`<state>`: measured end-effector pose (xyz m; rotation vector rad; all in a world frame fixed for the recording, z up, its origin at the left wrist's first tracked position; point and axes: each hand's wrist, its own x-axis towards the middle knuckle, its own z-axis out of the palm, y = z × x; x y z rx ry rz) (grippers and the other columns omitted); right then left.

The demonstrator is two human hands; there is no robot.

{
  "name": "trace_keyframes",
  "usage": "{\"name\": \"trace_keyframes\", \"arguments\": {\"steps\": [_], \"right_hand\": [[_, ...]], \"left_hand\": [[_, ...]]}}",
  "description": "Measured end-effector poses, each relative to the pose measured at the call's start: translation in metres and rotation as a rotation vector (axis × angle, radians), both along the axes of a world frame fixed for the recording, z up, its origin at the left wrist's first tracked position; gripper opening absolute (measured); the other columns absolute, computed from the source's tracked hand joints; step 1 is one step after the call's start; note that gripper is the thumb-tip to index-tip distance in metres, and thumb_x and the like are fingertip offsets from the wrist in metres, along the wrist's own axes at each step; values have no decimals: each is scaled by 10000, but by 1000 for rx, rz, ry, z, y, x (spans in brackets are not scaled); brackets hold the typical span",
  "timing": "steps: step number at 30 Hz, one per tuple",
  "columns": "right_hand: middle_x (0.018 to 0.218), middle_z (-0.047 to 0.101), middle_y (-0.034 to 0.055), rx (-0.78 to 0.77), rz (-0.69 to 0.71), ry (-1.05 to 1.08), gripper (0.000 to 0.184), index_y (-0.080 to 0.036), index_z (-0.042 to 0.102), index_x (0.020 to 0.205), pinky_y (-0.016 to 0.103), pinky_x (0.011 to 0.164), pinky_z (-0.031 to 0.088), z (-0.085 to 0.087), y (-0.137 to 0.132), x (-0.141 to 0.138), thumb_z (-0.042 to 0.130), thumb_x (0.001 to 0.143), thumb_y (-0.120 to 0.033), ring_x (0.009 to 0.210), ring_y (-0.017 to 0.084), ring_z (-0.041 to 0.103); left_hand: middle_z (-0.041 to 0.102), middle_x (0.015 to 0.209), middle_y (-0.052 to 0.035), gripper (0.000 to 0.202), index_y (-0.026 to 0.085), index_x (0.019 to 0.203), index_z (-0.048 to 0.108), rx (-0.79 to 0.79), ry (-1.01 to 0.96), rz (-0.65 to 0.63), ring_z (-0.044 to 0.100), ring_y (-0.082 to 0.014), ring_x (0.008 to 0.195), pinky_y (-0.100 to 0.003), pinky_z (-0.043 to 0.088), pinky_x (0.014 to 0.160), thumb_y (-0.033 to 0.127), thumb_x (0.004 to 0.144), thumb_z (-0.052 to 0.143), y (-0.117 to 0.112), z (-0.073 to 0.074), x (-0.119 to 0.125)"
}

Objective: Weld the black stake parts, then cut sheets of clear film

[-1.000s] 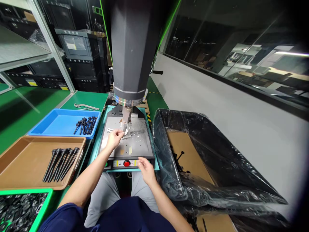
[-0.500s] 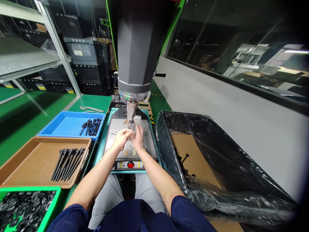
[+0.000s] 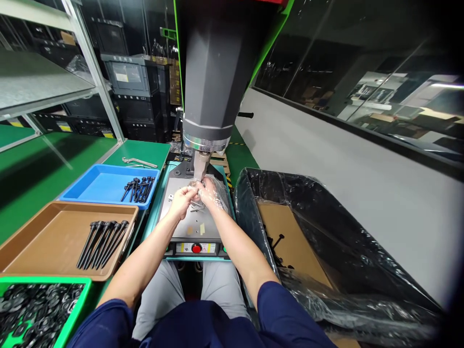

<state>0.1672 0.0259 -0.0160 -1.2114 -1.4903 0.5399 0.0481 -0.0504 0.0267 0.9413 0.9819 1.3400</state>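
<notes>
At the right stands a big open bin lined with black plastic (image 3: pixel 362 241), a cardboard sheet (image 3: pixel 295 241) inside it and a few black headed rods against the near side; in the middle hangs the dark grey machine head (image 3: pixel 210 82), edged in green; to the left runs the green desk (image 3: pixel 134 151), carrying a brown tray (image 3: pixel 47 237) with a row of long black knob-headed rods (image 3: pixel 101 244), a blue tray (image 3: pixel 97 183) behind it with a looser heap of shorter black rods (image 3: pixel 137 188), and nearest the person a green bin (image 3: pixel 76 311) full of black ring-like pieces (image 3: pixel 47 304); below the head lies the machine's metal plate (image 3: pixel 184 229), on which crumpled clear plastic film (image 3: pixel 221 191) lies beside and partly under the right hand (image 3: pixel 209 192); the left hand (image 3: pixel 183 200) meets it just below the machine's steel tip (image 3: pixel 200 166), both with fingers bent inward; the fingertips overlap in this view, so I cannot tell how closed either grip is or what it has hold of; behind the blue tray rests a wrench (image 3: pixel 139 162); a red button (image 3: pixel 196 248) marks the machine's front panel.
</notes>
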Motion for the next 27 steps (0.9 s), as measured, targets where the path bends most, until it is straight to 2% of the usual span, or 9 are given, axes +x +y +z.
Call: {"name": "trace_keyframes", "arguments": {"steps": [5,9,13,15,18,20,22,24,27], "right_hand": [[1200,673,112,-15,4,162,312,-191,648,1048,473,1073,448,-2,-27,4,588,842,-417,1169,272,600],[1146,697,118,-170,52,431,436,-178,632,1082,435,905,557,-18,-74,10,628,812,-520,1044,267,661],[917,730,87,-514,304,547,467,-183,616,993,345,663,566,-30,-141,12,713,751,-570,824,233,705],[865,733,69,-579,453,557,469,-191,609,988,311,615,544,-25,-170,14,747,740,-565,767,212,708],[917,738,50,-400,507,521,426,-213,621,986,316,710,557,-5,-193,20,804,728,-499,829,189,702],[943,733,37,-242,436,465,389,-228,628,973,325,781,559,10,-197,25,833,720,-442,854,178,688],[967,726,34,-127,382,412,365,-240,625,973,326,790,560,18,-195,27,841,725,-399,852,175,681],[990,719,33,-49,381,378,352,-250,615,984,326,778,562,20,-194,25,837,740,-373,862,177,681],[1005,710,31,18,410,360,343,-261,592,988,330,786,568,18,-195,16,826,758,-361,910,185,686]], "left_hand": [[549,603,34,403,181,684,571,-6,-44,31,534,-102,568,-250,467,605,471,592,835,-1,-4,-1],[505,589,55,401,186,667,550,4,-87,52,527,-91,573,-276,512,684,455,608,841,0,-12,-3],[560,618,36,419,172,704,596,-49,-53,81,560,-105,606,-297,528,723,463,572,868,-2,-23,-9],[579,624,26,443,163,723,610,-93,-2,90,571,-113,612,-307,531,730,479,557,872,-6,-30,-15],[659,750,-22,443,144,846,655,-80,136,190,629,-144,712,-319,535,777,482,622,832,-20,-39,-28],[707,935,-71,428,143,983,673,6,287,358,664,-170,859,-329,531,852,443,700,786,-38,-43,-36],[713,1048,-94,373,149,1044,676,117,417,488,669,-185,964,-339,527,912,398,772,735,-62,-44,-41],[718,1061,-98,303,156,1035,690,216,479,452,677,-195,987,-344,539,911,373,824,696,-89,-42,-43],[721,1100,-99,269,175,1059,708,383,529,193,687,-205,1003,-341,560,882,335,844,695,-123,-39,-37]]}}
